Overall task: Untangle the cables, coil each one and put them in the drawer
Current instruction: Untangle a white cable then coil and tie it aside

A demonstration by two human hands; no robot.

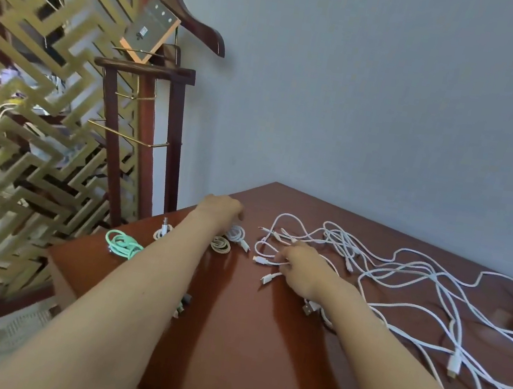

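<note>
**Table** (235,351): red-brown, glossy, set in a corner against the wall. It carries all the cables.

**Coils, far left part of the table:**
- green coil (123,242), near the left edge
- small white coil (161,231), plug standing up
- beige coil (221,245)
- white coil (238,235), just beside the beige one

**Tangle** (434,287): long white cables, looped and crossed, spread across the right half of the table. Several plug ends lie loose at its left margin.

**Left hand** (221,210): above the white coil, back of the hand to the camera, fingers turned down and hidden. Whether it grips or only touches the coil cannot be told.

**Right hand** (300,267): at the tangle's left margin, fingers curled onto a white strand among the plug ends, seemingly pinching it.

**Drawer:** not in view.

**Step in hand (judged):** part-way through. Four coils are made, the tangle is largely unsorted, and one cable is being picked out.

**Next move (judged):** follow the pinched strand from its plug end. Draw it out through the crossings slowly, so the loops do not tighten. Then wind it and set it with the other coils.
</note>
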